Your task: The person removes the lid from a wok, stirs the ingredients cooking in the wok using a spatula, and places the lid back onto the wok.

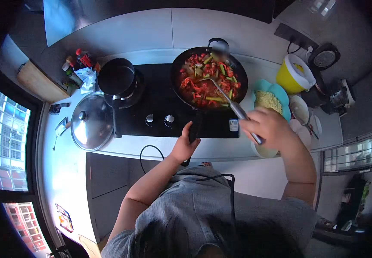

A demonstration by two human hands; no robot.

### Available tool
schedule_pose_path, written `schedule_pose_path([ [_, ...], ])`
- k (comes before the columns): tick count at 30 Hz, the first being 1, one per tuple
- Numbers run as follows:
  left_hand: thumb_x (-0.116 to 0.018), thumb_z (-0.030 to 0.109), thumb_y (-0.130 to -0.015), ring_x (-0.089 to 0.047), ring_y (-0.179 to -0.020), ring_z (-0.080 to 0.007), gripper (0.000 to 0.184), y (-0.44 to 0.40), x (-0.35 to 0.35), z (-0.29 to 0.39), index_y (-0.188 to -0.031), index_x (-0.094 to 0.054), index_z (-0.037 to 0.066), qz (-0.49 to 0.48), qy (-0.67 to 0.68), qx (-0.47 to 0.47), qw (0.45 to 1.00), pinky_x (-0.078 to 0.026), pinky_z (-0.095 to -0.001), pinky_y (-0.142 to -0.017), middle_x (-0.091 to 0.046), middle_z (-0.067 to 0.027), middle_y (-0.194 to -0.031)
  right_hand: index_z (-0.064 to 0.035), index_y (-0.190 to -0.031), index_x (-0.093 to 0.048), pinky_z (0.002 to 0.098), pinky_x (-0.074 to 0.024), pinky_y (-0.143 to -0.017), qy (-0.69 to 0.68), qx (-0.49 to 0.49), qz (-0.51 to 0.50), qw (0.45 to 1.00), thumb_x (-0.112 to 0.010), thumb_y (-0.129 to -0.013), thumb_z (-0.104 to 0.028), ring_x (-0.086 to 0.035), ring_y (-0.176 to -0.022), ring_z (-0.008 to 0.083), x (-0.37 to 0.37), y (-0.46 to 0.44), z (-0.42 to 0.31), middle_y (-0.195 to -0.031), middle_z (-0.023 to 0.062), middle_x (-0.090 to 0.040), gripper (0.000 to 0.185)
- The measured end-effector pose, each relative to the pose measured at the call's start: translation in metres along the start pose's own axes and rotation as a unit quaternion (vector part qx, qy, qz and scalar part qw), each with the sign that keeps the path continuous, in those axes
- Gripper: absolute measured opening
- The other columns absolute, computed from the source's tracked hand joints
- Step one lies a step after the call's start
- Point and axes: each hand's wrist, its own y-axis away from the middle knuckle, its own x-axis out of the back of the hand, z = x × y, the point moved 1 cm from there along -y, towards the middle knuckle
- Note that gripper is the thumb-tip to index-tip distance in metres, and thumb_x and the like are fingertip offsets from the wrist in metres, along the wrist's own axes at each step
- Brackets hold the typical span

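Note:
A large black wok (176,92) sits on the right side of the black stove, holding red crayfish-like pieces (199,89) with green stalks in reddish sauce. My left hand (185,144) is closed around the wok's dark handle at the stove's front edge. In my right hand (267,128) is the grey handle of a metal spatula (237,109), its head down among the food and partly covered by it. Close behind my right hand, a turquoise scalloped bowl (283,98) contains pale yellow noodles (267,101).
On the left burner stands a small black pot (116,77), beside a glass lid (92,122). Bottles (72,74) are at the back left. A yellow-and-white container (292,77) and stacked bowls (299,107) occupy the right counter. A black cable (145,148) hangs near my left arm.

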Motion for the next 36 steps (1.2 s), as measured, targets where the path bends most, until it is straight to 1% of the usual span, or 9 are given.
schedule_pose_path([
  [7,-0.06,0.011,-0.081,-0.055,-0.056,-0.0183,0.069,-0.002,-0.005,-0.006,-0.137,-0.019,0.012,0.003,0.005,-0.001,1.0,-0.047,-0.0307,-0.054,-0.058,-0.0127,-0.076,-0.0085,-0.087,-0.056,0.0357,-0.0455,-0.063,-0.008,0.011,-0.073,0.997,-0.059,-0.069,-0.013,-0.052,-0.077,0.0239,-0.004,0.006,-0.006,-0.077,0.0059,-0.048,0.018],
  [10,-0.06,0.011,-0.081,-0.056,-0.056,-0.0188,0.069,-0.002,-0.002,-0.002,-0.137,-0.019,0.012,0.023,0.01,-0.031,0.999,-0.047,-0.031,-0.054,-0.058,-0.0133,-0.077,-0.0084,-0.086,-0.056,0.0355,-0.0456,-0.063,-0.031,0.007,-0.016,0.999,-0.059,-0.069,-0.013,-0.052,-0.078,0.024,-0.013,-0.001,0.008,-0.078,0.0056,-0.047,0.018],
  [14,-0.061,0.01,-0.08,-0.057,-0.058,-0.0193,0.07,-0.001,0.002,0.012,-0.137,-0.019,0.011,-0.005,-0.009,0.042,0.999,-0.047,-0.0313,-0.055,-0.059,-0.0139,-0.079,-0.0092,-0.086,-0.054,0.0345,-0.046,-0.063,-0.009,-0.001,0.046,0.999,-0.058,-0.068,-0.013,-0.052,-0.077,0.0235,0.015,0.005,0.002,-0.078,0.005,-0.047,0.018],
  [17,-0.061,0.013,-0.081,-0.06,-0.092,-0.0367,0.07,-0.001,0.003,0.017,-0.136,-0.019,0.009,-0.022,0.007,0.078,0.997,-0.047,-0.0375,-0.079,-0.06,-0.0246,-0.097,-0.0094,-0.085,-0.053,0.0334,-0.046,-0.061,0.008,0.041,0.022,0.999,-0.058,-0.068,-0.013,-0.052,-0.075,0.0228,-0.002,-0.001,-0.001,-0.077,0.0046,-0.047,0.018],
  [18,-0.061,0.013,-0.081,-0.06,-0.092,-0.0367,0.07,-0.001,0.003,0.014,-0.136,-0.019,0.009,-0.022,0.006,0.077,0.997,-0.047,-0.0375,-0.079,-0.06,-0.0246,-0.097,-0.0095,-0.084,-0.053,0.0328,-0.046,-0.06,0.018,0.065,0.013,0.998,-0.058,-0.068,-0.014,-0.052,-0.074,0.0224,-0.008,-0.005,-0.002,-0.076,0.0044,-0.047,0.018],
  [21,-0.061,0.009,-0.08,-0.056,-0.056,-0.0186,0.071,-0.001,-0.001,0.001,-0.137,-0.018,0.013,0.003,-0.007,0.009,1.0,-0.047,-0.031,-0.053,-0.058,-0.0128,-0.079,-0.0095,-0.082,-0.053,0.0321,-0.0459,-0.06,0.053,0.114,-0.015,0.992,-0.058,-0.067,-0.014,-0.053,-0.072,0.022,-0.023,0.003,-0.026,-0.075,0.0039,-0.047,0.017],
  [25,-0.061,0.009,-0.08,-0.055,-0.055,-0.0164,0.071,-0.002,-0.003,-0.003,-0.137,-0.018,0.015,0.003,0.01,0.005,1.0,-0.046,-0.0296,-0.049,-0.057,-0.0104,-0.075,-0.0102,-0.093,-0.059,0.0331,-0.0476,-0.063,0.064,0.078,-0.084,0.991,-0.059,-0.07,-0.015,-0.054,-0.08,0.0227,-0.047,0.002,-0.028,-0.084,0.006,-0.053,0.023],
  [30,-0.06,0.009,-0.081,-0.053,-0.054,-0.0138,0.071,-0.002,0.0,-0.003,-0.137,-0.018,0.016,-0.01,0.024,0.021,0.999,-0.044,-0.028,-0.047,-0.056,-0.0083,-0.076,-0.0095,-0.091,-0.06,0.0334,-0.0476,-0.063,0.023,0.054,-0.056,0.997,-0.062,-0.071,-0.015,-0.055,-0.077,0.0235,-0.039,-0.008,-0.004,-0.084,0.0064,-0.054,0.021],
  [36,-0.059,0.008,-0.082,-0.05,-0.052,-0.012,0.07,-0.003,-0.004,-0.005,-0.137,-0.017,0.016,-0.013,0.036,0.023,0.999,-0.044,-0.0272,-0.046,-0.054,-0.0065,-0.076,-0.009,-0.093,-0.06,0.0374,-0.0452,-0.061,-0.017,-0.057,0.143,0.988,-0.065,-0.072,-0.017,-0.055,-0.075,0.0269,-0.009,0.015,0.023,-0.079,0.0074,-0.053,0.023],
])
